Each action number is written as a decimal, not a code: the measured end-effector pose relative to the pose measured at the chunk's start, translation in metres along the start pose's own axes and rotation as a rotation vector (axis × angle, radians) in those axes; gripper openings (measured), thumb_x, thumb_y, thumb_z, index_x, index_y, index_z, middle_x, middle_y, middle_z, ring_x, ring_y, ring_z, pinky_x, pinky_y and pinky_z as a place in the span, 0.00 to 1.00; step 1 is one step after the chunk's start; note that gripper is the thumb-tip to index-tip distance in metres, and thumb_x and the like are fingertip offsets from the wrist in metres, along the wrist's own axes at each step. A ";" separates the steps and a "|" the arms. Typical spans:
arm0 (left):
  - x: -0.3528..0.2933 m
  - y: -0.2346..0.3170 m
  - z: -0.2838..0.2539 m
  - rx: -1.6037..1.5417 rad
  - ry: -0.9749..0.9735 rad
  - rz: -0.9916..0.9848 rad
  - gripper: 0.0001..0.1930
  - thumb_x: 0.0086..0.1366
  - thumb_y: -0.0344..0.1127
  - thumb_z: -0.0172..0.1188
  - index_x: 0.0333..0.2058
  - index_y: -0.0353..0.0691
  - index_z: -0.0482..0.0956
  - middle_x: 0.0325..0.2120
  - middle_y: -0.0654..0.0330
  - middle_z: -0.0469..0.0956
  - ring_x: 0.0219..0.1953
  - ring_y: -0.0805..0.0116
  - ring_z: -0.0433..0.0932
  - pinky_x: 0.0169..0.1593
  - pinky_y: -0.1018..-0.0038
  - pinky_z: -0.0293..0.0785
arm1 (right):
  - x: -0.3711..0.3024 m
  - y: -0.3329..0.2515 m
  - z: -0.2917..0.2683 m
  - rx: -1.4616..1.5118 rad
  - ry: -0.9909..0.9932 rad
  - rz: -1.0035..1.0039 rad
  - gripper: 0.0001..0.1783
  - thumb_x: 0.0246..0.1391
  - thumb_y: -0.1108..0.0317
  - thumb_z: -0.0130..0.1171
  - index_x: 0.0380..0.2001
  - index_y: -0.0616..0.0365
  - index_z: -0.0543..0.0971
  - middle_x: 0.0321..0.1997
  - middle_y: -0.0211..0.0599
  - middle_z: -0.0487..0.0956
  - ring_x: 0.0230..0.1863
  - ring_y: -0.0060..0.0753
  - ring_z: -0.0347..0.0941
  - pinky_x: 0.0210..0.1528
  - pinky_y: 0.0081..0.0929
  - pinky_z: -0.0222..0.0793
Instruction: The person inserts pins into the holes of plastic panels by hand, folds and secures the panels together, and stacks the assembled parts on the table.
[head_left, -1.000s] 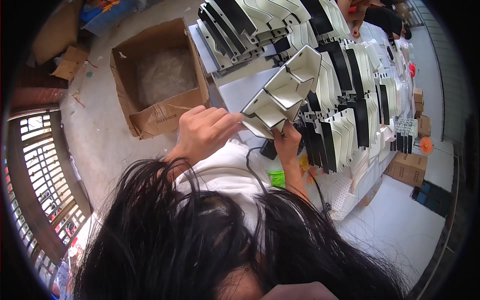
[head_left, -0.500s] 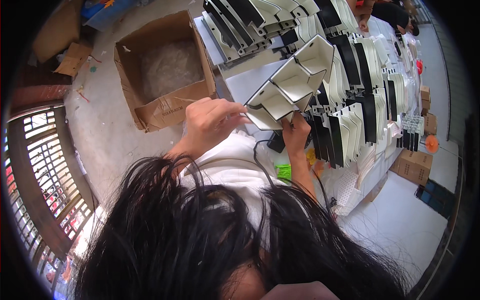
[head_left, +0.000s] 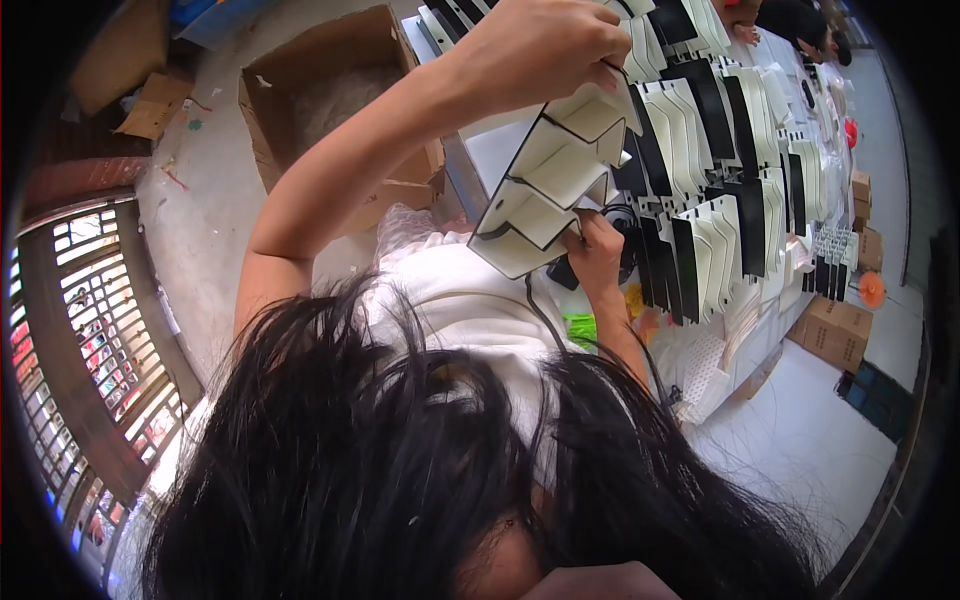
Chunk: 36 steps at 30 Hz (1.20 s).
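Observation:
In front of my body, tilted, is a cream compartment holder (head_left: 557, 172) with black edging and stepped dividers between its several sections. My right hand (head_left: 597, 248) grips its near right side, fingers closed on the edge. My left hand (head_left: 575, 45) is at its far end, reached across from the left, with fingers bent and pinched at the far corner; the fingertips are partly hidden. Right beside the holder stand rows of similar cream and black panels (head_left: 712, 245) on the table.
A large open cardboard box (head_left: 262, 110) with clear plastic inside stands on the floor at left. Closed cartons (head_left: 832, 330) sit beyond the table at right. A black cable (head_left: 545, 318) hangs by my waist. Another person's hand (head_left: 746, 34) shows at the far right.
My left hand has moved from the holder's near left corner up and across to its far end. The holder has come slightly nearer, with my right hand still on it.

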<state>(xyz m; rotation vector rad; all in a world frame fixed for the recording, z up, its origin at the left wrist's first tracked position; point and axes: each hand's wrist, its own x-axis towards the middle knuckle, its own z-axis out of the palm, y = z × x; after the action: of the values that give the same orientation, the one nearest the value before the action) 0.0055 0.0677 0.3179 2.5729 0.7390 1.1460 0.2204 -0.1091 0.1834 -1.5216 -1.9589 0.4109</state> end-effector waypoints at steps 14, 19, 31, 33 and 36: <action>0.006 -0.015 0.009 -0.006 -0.070 0.060 0.05 0.50 0.31 0.59 0.23 0.37 0.80 0.25 0.55 0.78 0.31 0.56 0.79 0.40 0.65 0.75 | 0.000 0.004 0.003 0.050 -0.052 -0.010 0.09 0.40 0.77 0.65 0.28 0.63 0.77 0.25 0.44 0.76 0.26 0.49 0.73 0.28 0.33 0.68; 0.012 -0.017 0.013 -0.083 -0.105 0.017 0.05 0.50 0.31 0.60 0.23 0.37 0.81 0.26 0.54 0.79 0.32 0.56 0.79 0.40 0.66 0.74 | 0.001 0.011 0.004 0.080 -0.045 -0.018 0.09 0.39 0.75 0.67 0.25 0.63 0.75 0.21 0.44 0.71 0.22 0.50 0.69 0.24 0.34 0.64; -0.015 -0.056 0.032 -0.407 -0.369 -0.506 0.32 0.68 0.64 0.39 0.55 0.44 0.73 0.43 0.56 0.79 0.43 0.67 0.78 0.44 0.72 0.74 | 0.029 0.029 -0.083 -0.607 0.081 -0.371 0.14 0.35 0.77 0.56 0.31 0.58 0.79 0.33 0.34 0.77 0.38 0.37 0.75 0.36 0.29 0.74; -0.019 -0.047 0.042 -0.658 -0.481 -0.600 0.37 0.65 0.69 0.38 0.61 0.47 0.65 0.49 0.54 0.75 0.47 0.64 0.76 0.47 0.69 0.74 | 0.042 0.026 -0.092 -0.631 0.075 -0.433 0.13 0.35 0.76 0.56 0.30 0.59 0.79 0.33 0.34 0.77 0.39 0.36 0.75 0.37 0.29 0.74; -0.017 -0.022 0.046 -0.860 -0.548 -0.725 0.44 0.58 0.72 0.48 0.63 0.44 0.61 0.51 0.52 0.72 0.50 0.63 0.73 0.49 0.69 0.73 | 0.054 0.038 -0.093 -0.677 -0.001 -0.488 0.11 0.37 0.73 0.55 0.29 0.59 0.79 0.33 0.32 0.77 0.39 0.32 0.75 0.37 0.26 0.74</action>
<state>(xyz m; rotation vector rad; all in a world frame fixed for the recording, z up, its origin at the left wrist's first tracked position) 0.0219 0.0772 0.2672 1.5489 0.7182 0.3523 0.3000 -0.0588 0.2466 -1.3135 -2.5152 -0.5075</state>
